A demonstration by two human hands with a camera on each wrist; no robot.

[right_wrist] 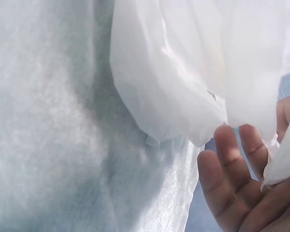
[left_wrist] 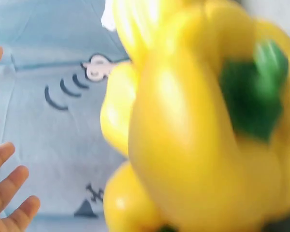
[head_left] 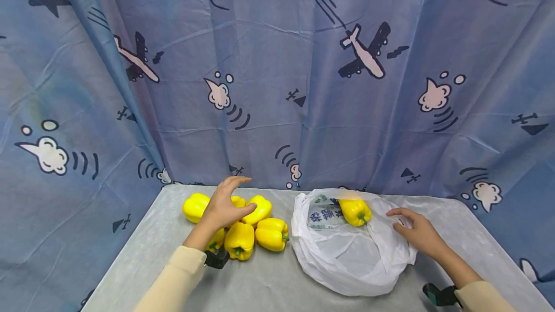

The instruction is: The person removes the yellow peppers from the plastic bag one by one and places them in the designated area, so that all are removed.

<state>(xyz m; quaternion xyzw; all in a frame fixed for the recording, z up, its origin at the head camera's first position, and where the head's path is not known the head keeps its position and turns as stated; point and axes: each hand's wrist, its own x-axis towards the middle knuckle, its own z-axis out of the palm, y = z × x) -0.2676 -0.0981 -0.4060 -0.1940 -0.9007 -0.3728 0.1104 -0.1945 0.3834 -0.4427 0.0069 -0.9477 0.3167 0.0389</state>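
Note:
My left hand (head_left: 223,206) is over a group of yellow bell peppers (head_left: 240,240) on the left, thumb and fingers spread apart, holding none. In the left wrist view its fingertips (left_wrist: 12,186) stand apart from a large, blurred pepper (left_wrist: 183,125) with a green stem. On the right, a white plastic bag (head_left: 342,285) lies with its mouth wide, and one yellow pepper (head_left: 354,212) is in its far side. My right hand (head_left: 418,232) is at the bag's right rim with loosely bent fingers. In the right wrist view, thin bag film (right_wrist: 285,154) lies against that hand.
A grey-white cloth (head_left: 273,288) covers the table. Behind it and at the sides hangs a blue curtain (head_left: 269,124) printed with planes and stars. Dark wrist devices show at the left wrist (head_left: 217,258) and the right wrist (head_left: 440,295).

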